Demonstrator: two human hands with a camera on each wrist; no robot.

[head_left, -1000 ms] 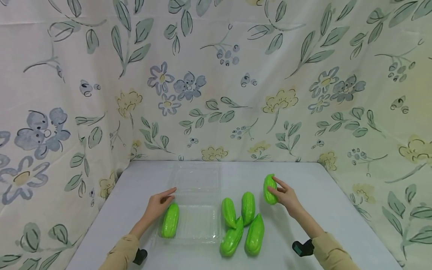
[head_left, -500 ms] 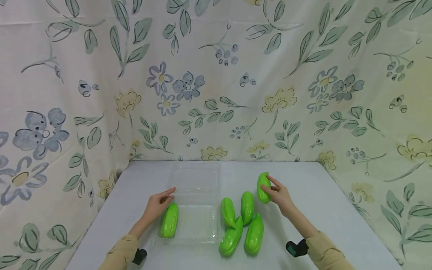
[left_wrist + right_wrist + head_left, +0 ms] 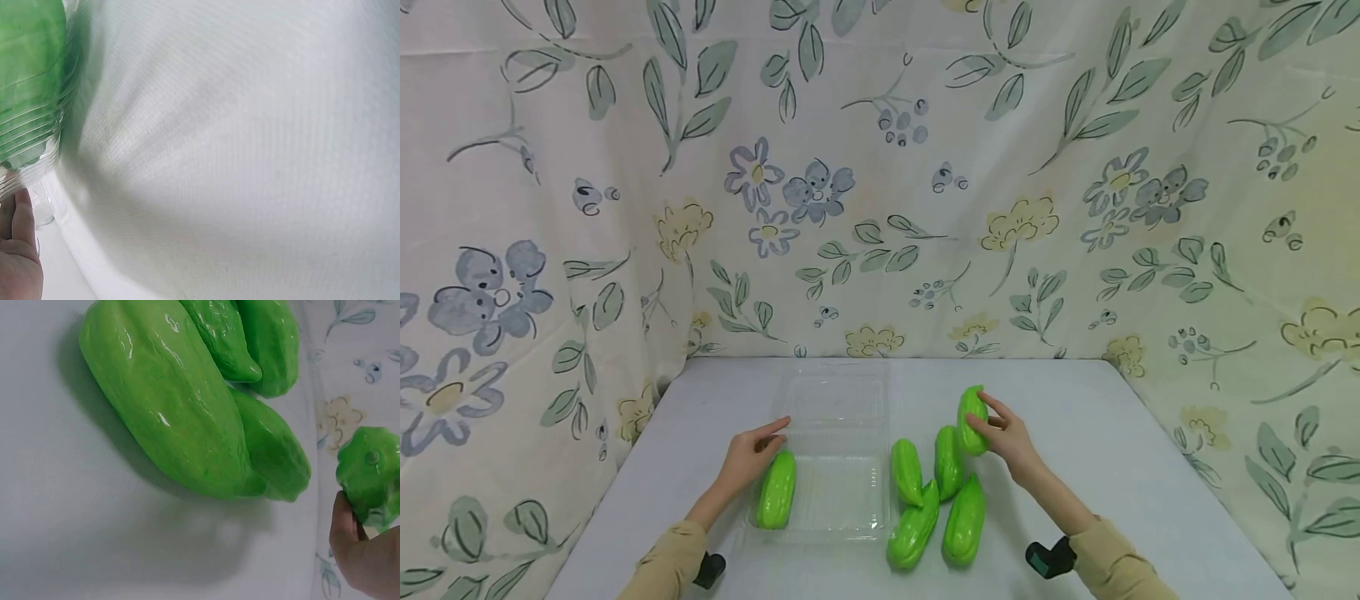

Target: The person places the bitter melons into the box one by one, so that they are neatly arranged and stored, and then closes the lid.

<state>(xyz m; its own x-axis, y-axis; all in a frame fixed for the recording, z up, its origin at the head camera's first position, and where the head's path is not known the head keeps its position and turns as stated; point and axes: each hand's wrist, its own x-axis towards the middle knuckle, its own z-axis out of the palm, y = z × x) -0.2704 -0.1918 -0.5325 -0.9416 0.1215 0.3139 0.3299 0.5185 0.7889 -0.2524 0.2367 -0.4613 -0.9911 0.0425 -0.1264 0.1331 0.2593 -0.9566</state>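
Across the white surface [image 3: 1075, 392], note first the clear container [image 3: 838, 492], open, with lid [image 3: 835, 400] folded to the rear. To its right, find four loose vegetables [image 3: 964, 521], green, grouped close, some touching. Next, identify the right hand [image 3: 1015, 442], beyond this group, and the left hand [image 3: 751, 454], at the container's left side near the lid. As governing relation, read the held vegetable [image 3: 972, 421]: raised off the surface, well to the container's right, long axis roughly fore-and-aft, tip to the rear. Compare with the boxed vegetable [image 3: 777, 490], along the container's left side, roughly parallel. Last, check the fingers: on the right, pinching the held vegetable; on the left, extended, gripping nothing visible, apparently touching the plastic.
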